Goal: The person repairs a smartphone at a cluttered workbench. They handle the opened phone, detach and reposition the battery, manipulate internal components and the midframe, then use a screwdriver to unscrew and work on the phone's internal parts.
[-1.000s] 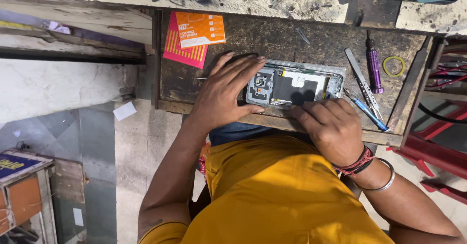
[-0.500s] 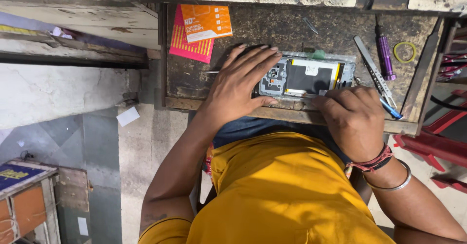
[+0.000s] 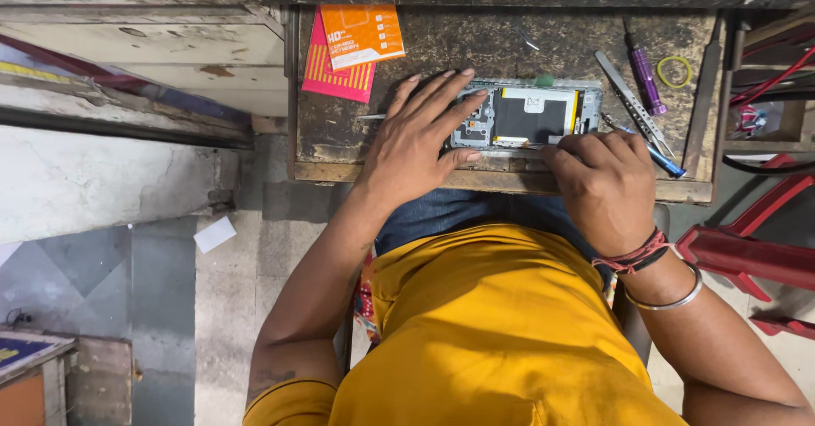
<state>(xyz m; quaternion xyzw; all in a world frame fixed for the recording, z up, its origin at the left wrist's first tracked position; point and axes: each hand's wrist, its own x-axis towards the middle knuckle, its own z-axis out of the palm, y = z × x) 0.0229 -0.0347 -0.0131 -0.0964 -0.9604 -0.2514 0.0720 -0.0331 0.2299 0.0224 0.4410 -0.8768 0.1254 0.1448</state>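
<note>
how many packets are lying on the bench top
2: an orange packet at the bench's far left, lying partly on a pink striped packet beneath it. Others could be hidden under them.

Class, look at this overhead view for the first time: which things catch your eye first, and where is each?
First, the opened phone on the worn wooden bench, its dark battery exposed, with the left hand pressing its left end and the right hand at its lower right edge. Next, the orange packet upper left, and the purple screwdriver to the right.

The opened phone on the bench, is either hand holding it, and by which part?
The left hand lies flat on the opened phone's left end, pinning it. The right hand is curled at its lower right edge; whether it grips anything cannot be told.
</note>
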